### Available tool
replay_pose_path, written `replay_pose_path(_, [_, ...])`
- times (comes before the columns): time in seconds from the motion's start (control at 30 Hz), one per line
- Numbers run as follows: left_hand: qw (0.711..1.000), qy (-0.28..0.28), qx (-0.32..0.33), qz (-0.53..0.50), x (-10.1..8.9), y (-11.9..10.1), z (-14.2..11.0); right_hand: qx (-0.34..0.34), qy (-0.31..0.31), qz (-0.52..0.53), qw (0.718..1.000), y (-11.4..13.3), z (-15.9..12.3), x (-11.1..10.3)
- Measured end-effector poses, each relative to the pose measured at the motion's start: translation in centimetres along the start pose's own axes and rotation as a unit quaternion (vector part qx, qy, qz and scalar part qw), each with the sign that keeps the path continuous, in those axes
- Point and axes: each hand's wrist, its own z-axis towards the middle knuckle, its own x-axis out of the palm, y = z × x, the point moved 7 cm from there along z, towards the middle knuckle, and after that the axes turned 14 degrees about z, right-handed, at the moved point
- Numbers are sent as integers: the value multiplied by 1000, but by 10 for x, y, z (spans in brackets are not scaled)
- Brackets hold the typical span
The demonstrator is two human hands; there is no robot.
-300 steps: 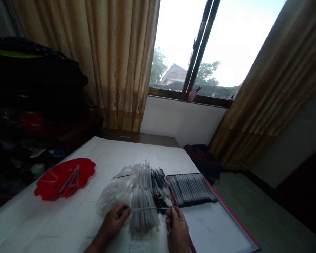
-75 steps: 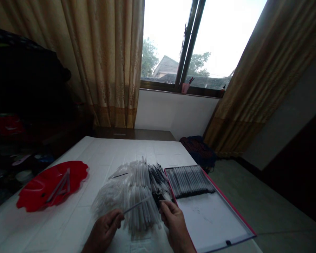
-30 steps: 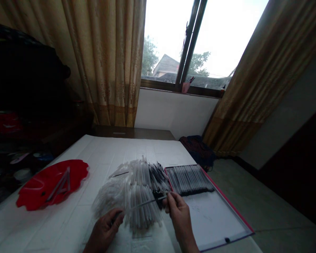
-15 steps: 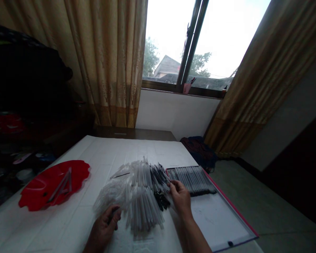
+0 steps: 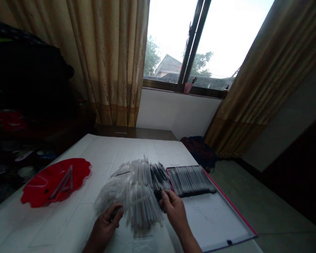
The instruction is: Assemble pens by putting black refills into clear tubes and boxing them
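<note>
My left hand is closed in a pinch at the lower left of a pile of clear plastic tubes. A clear tube slants up to the right from its fingertips. My right hand reaches over the right edge of the pile, thumb and fingers together beside small black pieces; what they pinch is hidden. Thin dark sticks lie in a bundle behind that hand. Crumpled clear plastic bags spread beside the tubes.
To the right lies a shallow tray with a red edge, holding a row of clear tubes with black ends. A red wavy-rimmed plate with a few clear pieces sits on the left of the white table. Curtains and a window stand beyond.
My right hand has moved left and toward me, from the dark sticks to the small black pieces. My left hand has shifted slightly right, and a tube now shows at its fingertips.
</note>
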Motion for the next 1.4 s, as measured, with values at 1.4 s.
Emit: replay_pose_path(1.4, [966,228,100,66,37,-46,-15,182,5,212,960,-48,-35,40])
